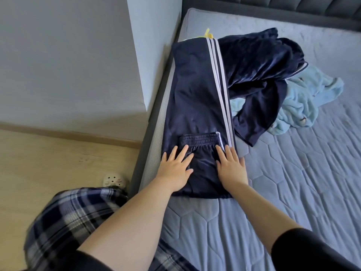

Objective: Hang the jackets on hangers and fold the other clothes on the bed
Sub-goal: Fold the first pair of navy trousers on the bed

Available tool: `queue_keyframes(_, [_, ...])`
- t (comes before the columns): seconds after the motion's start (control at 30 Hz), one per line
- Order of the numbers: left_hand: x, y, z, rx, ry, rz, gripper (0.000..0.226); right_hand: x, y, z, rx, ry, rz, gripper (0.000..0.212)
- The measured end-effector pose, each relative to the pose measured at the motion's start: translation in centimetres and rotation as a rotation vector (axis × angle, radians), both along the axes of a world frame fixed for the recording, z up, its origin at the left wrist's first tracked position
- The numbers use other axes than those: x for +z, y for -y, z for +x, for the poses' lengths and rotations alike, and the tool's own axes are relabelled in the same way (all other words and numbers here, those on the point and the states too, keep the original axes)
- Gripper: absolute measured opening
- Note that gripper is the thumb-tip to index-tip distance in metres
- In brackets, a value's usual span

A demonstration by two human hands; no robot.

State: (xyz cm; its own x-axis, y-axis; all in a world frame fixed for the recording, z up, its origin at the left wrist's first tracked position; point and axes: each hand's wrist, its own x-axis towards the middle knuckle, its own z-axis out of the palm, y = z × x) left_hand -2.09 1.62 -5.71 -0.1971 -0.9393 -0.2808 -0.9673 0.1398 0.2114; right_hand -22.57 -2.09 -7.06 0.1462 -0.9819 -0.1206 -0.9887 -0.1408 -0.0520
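Navy track pants (197, 94) with three white side stripes lie lengthwise along the bed's left edge, their elastic waistband folded over near me. My left hand (175, 169) presses flat on the near left part of the fold. My right hand (231, 169) presses flat on the near right part, fingers straight beside the stripes. To the right lies a crumpled navy velvet garment (259, 71). A light blue fleece garment (304, 102) sits partly under it. A yellow tab (208, 34) pokes out at the pants' far end.
The bed has a grey-blue quilted mattress (293, 192) and a dark padded headboard (293, 8). A white wall corner (136, 55) juts out at the left. Wooden floor (48, 163) and a pale slipper (115, 179) lie beside my plaid trouser leg (64, 218).
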Motion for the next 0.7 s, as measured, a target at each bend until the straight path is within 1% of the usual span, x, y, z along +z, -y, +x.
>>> queue_keyframes(0.1, [-0.4, 0.4, -0.1, 0.007, 0.000, -0.016, 0.056, -0.4, -0.5, 1.0, -0.050, 0.031, 0.011, 0.054])
queue_keyframes(0.2, [-0.4, 0.9, -0.3, 0.004, -0.006, -0.023, 0.056, 0.3, -0.1, 1.4, -0.062, -0.021, 0.050, 0.054])
queue_keyframes(0.27, [-0.1, 1.1, -0.4, -0.002, -0.037, -0.018, 0.056, 1.8, 0.2, 1.8, -0.067, -0.062, 0.072, 0.049])
queue_keyframes(0.3, [0.1, 1.3, -0.3, -0.005, -0.062, -0.016, 0.056, 2.8, 0.4, 2.1, -0.074, -0.051, 0.063, 0.042])
queue_keyframes(0.33, [0.3, 1.3, -0.2, -0.007, -0.084, -0.013, 0.056, 3.6, 0.5, 2.4, -0.068, -0.025, 0.018, 0.036])
queue_keyframes(0.37, [0.5, 1.4, -0.1, -0.007, -0.092, -0.006, 0.055, 4.4, 0.5, 2.7, -0.032, 0.017, -0.072, 0.032])
queue_keyframes(0.43, [0.9, 1.4, -0.1, -0.002, -0.058, 0.001, 0.054, 5.3, -0.1, 3.1, 0.124, 0.141, -0.266, 0.034])
queue_keyframes(0.47, [1.2, 1.3, -0.2, 0.009, -0.042, -0.001, 0.053, 5.6, -0.7, 3.0, 0.215, 0.192, -0.266, 0.040])
queue_keyframes(0.5, [1.4, 1.2, -0.3, 0.023, -0.047, -0.004, 0.053, 5.6, -1.3, 2.9, 0.293, 0.212, -0.177, 0.049])
queue_keyframes(0.57, [1.9, 1.1, -0.4, 0.031, -0.088, 0.005, 0.052, 4.9, -2.8, 2.4, 0.355, 0.156, 0.136, 0.076])
queue_keyframes(0.6, [2.1, 1.0, -0.4, 0.021, -0.100, 0.015, 0.053, 4.3, -3.6, 1.8, 0.383, 0.101, 0.223, 0.090])
queue_keyframes(0.63, [2.3, 0.9, -0.3, 0.009, -0.103, 0.022, 0.053, 3.7, -4.2, 1.2, 0.423, 0.046, 0.229, 0.102])
queue_keyframes(0.67, [2.6, 0.8, -0.2, -0.004, -0.100, 0.017, 0.053, 3.1, -4.7, 0.6, 0.459, -0.004, 0.194, 0.109])
queue_keyframes(0.7, [3.0, 0.8, -0.1, -0.025, -0.089, 0.002, 0.052, 2.7, -5.2, 0.0, 0.483, -0.049, 0.154, 0.111])
